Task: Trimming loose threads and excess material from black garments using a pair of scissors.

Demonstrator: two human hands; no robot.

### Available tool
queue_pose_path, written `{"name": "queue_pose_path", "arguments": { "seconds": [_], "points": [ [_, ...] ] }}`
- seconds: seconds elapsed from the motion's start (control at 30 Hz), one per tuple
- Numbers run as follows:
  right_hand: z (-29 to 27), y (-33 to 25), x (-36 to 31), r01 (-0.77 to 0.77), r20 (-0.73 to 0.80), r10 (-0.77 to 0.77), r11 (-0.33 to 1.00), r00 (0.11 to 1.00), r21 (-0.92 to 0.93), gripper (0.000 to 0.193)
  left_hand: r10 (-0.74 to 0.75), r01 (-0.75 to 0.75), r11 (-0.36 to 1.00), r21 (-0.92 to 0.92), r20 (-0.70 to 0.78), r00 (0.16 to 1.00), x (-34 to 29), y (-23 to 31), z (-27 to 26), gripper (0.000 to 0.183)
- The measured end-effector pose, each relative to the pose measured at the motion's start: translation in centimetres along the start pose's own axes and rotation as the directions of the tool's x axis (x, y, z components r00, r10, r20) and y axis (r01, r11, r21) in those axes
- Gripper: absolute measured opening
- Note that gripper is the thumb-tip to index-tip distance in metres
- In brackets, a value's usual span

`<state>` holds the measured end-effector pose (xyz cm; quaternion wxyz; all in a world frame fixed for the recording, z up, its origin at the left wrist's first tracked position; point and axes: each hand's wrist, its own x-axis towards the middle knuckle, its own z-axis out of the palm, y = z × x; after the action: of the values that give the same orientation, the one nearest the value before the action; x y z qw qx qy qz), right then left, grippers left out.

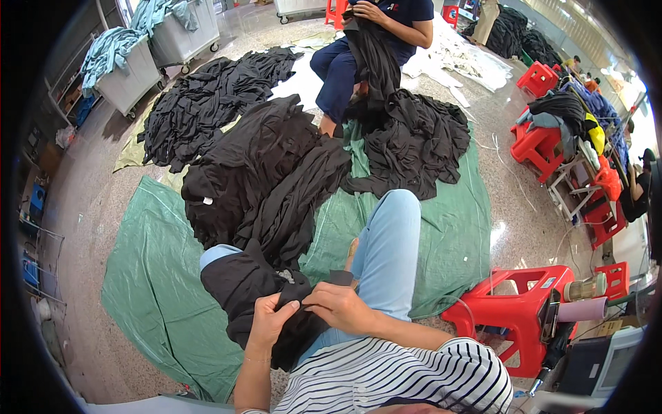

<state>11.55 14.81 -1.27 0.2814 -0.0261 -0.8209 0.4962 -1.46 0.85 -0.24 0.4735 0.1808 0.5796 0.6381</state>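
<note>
A piece of black fabric, perhaps a garment [238, 293], lies draped over my left thigh. My left hand [271, 319] pinches an edge of it between thumb and fingers. Close beside it, my right hand [338, 306] is closed on the same cloth, fingers bent, with a small dark flap standing up past the fingertips. Whatever finer detail sits between the fingertips is hidden. Just beyond my knees rises a big heap of black garments [241, 165], a small white tag showing on its left side.
Green sheeting [162, 276] covers the floor around me. Another person [407, 27] sits opposite, handling black cloth by a second black pile [420, 145]. A red stool [514, 297] stands at my right, holding a pink roll [580, 310]. Carts [127, 79] with light-blue clothes stand far left.
</note>
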Motion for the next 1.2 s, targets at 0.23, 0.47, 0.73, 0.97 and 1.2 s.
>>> {"name": "queue_pose_path", "arguments": {
  "seconds": [0.23,0.47,0.73,0.97,1.2],
  "points": [
    [0.2,0.6,-0.6,0.02,-0.042,-0.021,1.0,0.999,-0.003,0.018,0.101,-0.097,0.96,0.263,-0.002,0.995,-0.1,-1.0,-0.2,0.007],
    [0.6,0.2,-1.1,-0.015,-0.065,0.018,0.998,0.998,0.055,0.02,0.109,-0.104,0.953,0.285,-0.002,0.994,-0.6,-1.0,0.3,0.007],
    [0.9,0.7,-1.5,-0.026,-0.036,0.028,0.999,0.999,0.034,0.021,0.409,-0.42,0.645,0.639,0.176,0.895,-1.4,-0.7,0.5,0.017],
    [0.6,1.4,-1.6,-0.042,0.02,0.041,0.996,0.999,0.074,0.021,0.44,-0.433,0.522,0.735,0.203,0.875,-1.9,-1.1,0.8,0.013],
    [0.4,1.1,-1.3,-0.159,0.078,0.147,0.972,0.986,0.173,0.014,0.472,-0.416,0.643,0.643,0.095,0.876,-2.2,-2.4,0.9,0.01]
  ]
}}
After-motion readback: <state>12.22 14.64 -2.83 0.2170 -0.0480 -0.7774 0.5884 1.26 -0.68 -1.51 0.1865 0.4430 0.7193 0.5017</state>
